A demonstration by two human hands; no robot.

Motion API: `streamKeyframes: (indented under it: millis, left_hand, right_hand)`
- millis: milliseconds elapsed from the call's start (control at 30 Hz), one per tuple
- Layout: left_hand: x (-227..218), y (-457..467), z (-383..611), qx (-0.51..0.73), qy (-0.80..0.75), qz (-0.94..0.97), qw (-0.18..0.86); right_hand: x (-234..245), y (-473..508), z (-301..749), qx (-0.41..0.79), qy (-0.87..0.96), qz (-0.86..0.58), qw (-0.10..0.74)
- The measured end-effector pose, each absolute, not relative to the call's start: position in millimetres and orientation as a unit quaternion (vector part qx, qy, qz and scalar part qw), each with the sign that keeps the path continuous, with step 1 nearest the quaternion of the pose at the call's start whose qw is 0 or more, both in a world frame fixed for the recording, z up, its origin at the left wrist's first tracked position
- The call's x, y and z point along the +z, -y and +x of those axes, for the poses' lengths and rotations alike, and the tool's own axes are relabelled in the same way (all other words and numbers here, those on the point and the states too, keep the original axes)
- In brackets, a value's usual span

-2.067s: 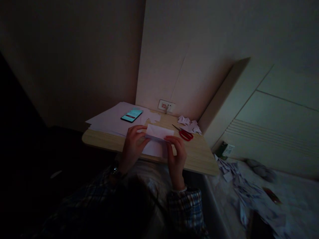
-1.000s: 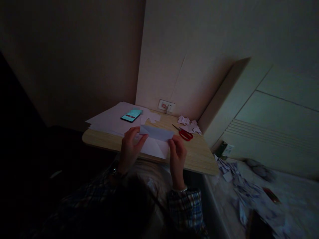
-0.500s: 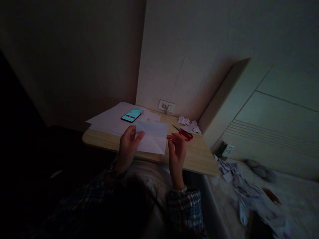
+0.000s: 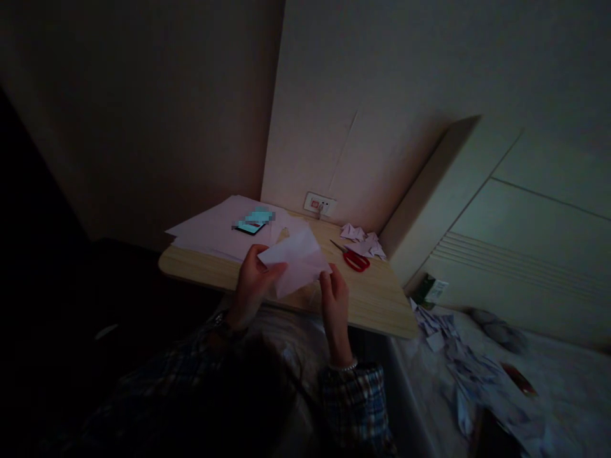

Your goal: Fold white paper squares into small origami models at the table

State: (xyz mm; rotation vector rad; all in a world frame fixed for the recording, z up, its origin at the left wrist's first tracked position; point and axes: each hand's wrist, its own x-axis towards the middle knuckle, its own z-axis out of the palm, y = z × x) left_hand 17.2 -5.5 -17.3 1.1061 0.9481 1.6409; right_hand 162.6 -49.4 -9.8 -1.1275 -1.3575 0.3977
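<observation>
A creased white paper sheet [image 4: 296, 260] is held tilted just above the front of a small wooden table [image 4: 377, 299]. My left hand [image 4: 252, 284] pinches its left corner with thumb on top. My right hand [image 4: 335, 299] grips its right lower edge between fingertips. Both wrists come out of plaid sleeves at the bottom of the view. The room is dim.
Red-handled scissors [image 4: 353, 257] lie to the right of the sheet, with small folded paper pieces [image 4: 363, 236] behind them. A phone [image 4: 251, 224] rests on a stack of white sheets [image 4: 210, 232] at the back left. A wall socket [image 4: 319, 203] sits behind. Paper scraps [image 4: 458, 362] cover the bed at right.
The folded paper was opened out flat, lifted off the table and turned so one corner points up. My right hand let go briefly and now grips its right edge again.
</observation>
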Motion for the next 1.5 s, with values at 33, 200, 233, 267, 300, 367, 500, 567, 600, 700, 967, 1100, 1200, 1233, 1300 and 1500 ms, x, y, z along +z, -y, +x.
streamKeyframes:
  millis: [33, 200, 233, 267, 300, 367, 500, 567, 600, 700, 967, 1100, 1200, 1233, 1300, 1500]
  left_hand:
    - [-17, 6, 18, 0.659, -0.380, 0.458, 0.460]
    - [-12, 10, 18, 0.601, -0.378, 0.510, 0.485]
    - [-12, 11, 18, 0.587, -0.384, 0.518, 0.489]
    - [-11, 11, 18, 0.575, -0.390, 0.526, 0.490]
    - [-11, 11, 17, 0.566, -0.394, 0.537, 0.487]
    - [-11, 12, 16, 0.549, -0.395, 0.563, 0.475]
    - [-8, 14, 15, 0.547, -0.383, 0.586, 0.458]
    - [-4, 17, 15, 0.549, -0.369, 0.585, 0.469]
    - [-2, 18, 15, 0.550, -0.361, 0.581, 0.479]
    - [-1, 18, 15, 0.549, -0.349, 0.585, 0.485]
    - [-6, 15, 14, 0.584, -0.327, 0.530, 0.520]
    - [-6, 16, 14, 0.609, -0.309, 0.489, 0.543]
    - [-6, 17, 16, 0.597, -0.309, 0.474, 0.569]
    - [-6, 18, 17, 0.590, -0.315, 0.469, 0.577]
    - [-6, 20, 19, 0.578, -0.324, 0.458, 0.593]
    - [-10, 21, 21, 0.587, -0.256, 0.421, 0.642]
  right_hand:
    - [-10, 49, 162, 0.171, 0.586, -0.496, 0.617]
    - [-12, 49, 162, 0.126, 0.601, -0.495, 0.615]
    - [-12, 49, 162, 0.112, 0.607, -0.491, 0.615]
    - [-11, 50, 162, 0.098, 0.613, -0.487, 0.614]
    - [-10, 51, 162, 0.086, 0.618, -0.484, 0.614]
    - [-8, 52, 162, 0.064, 0.625, -0.478, 0.615]
    - [-7, 53, 163, 0.046, 0.622, -0.479, 0.618]
    - [-8, 52, 164, 0.048, 0.621, -0.477, 0.621]
    - [-9, 51, 165, 0.049, 0.619, -0.473, 0.624]
    - [-10, 49, 165, 0.055, 0.614, -0.467, 0.634]
    - [-14, 50, 163, 0.111, 0.604, -0.465, 0.638]
    - [-15, 52, 163, 0.068, 0.609, -0.465, 0.639]
    - [-13, 56, 162, 0.021, 0.644, -0.437, 0.628]
    - [-12, 57, 161, 0.014, 0.659, -0.420, 0.624]
    - [-9, 59, 161, 0.002, 0.693, -0.390, 0.606]
    - [-13, 53, 165, -0.055, 0.754, -0.373, 0.537]
